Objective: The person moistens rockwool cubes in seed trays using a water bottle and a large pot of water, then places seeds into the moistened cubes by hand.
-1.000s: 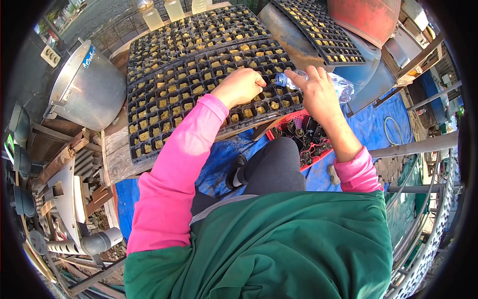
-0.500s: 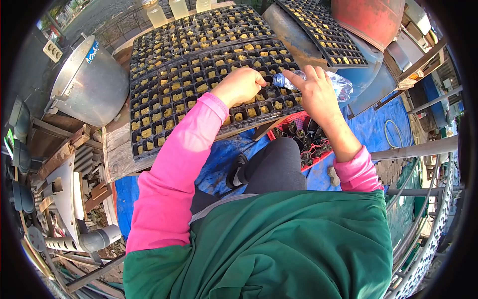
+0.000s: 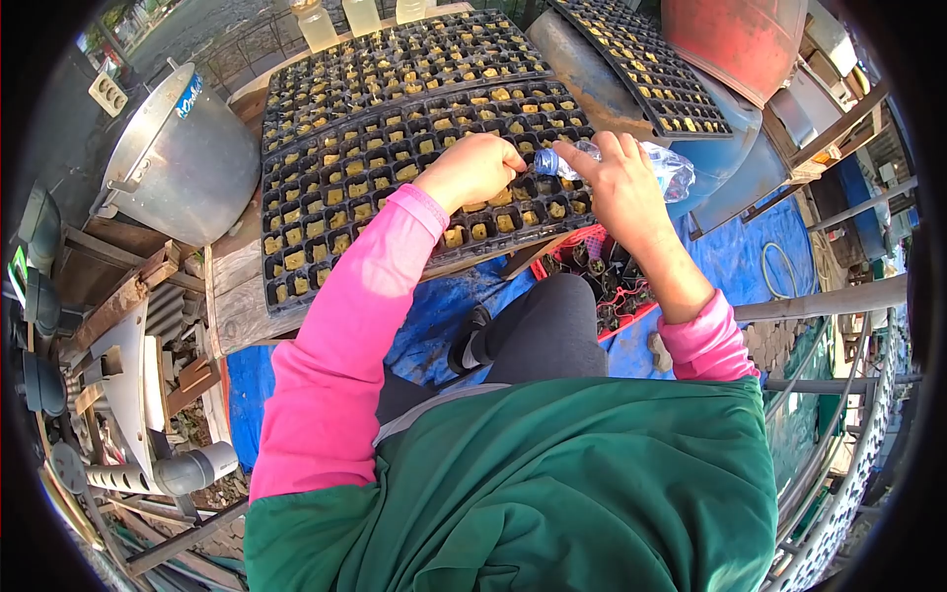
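My left hand rests curled over the near right part of a black seedling tray, its cells filled with yellowish cubes. Its fingertips are pinched together at a cell; what they hold is too small to see. My right hand grips a clear plastic bottle with a blue cap, lying tilted with the cap toward my left hand, just past the tray's right edge. The two hands almost touch.
A second tray lies behind, a third on a blue drum. A metal pot stands at left. A red crate of small black pots sits near my knee on a blue tarp. Bottles line the far edge.
Both hands stayed at the tray's right end; the right hand with the bottle shifted slightly toward the left hand. The view drifted a little.
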Tool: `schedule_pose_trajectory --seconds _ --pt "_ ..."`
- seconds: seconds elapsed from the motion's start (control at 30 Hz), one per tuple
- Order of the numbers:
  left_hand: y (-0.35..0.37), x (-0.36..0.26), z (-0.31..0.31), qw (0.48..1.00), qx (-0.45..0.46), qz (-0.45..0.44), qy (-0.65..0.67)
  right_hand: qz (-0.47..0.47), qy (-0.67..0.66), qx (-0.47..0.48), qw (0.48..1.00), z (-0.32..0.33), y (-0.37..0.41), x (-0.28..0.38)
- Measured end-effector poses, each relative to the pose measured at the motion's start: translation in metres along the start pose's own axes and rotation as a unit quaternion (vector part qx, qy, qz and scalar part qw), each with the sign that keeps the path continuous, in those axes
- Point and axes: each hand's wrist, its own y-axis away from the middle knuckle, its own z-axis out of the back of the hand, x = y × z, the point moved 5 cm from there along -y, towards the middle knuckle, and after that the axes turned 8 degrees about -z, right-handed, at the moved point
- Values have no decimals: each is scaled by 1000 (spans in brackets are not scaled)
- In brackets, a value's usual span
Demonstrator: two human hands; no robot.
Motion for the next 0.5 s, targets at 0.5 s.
schedule_pose_trajectory --seconds 0.5 --pt "13 4 9 1000 -4 23 0 10 -10 7 1000 4 -6 13"
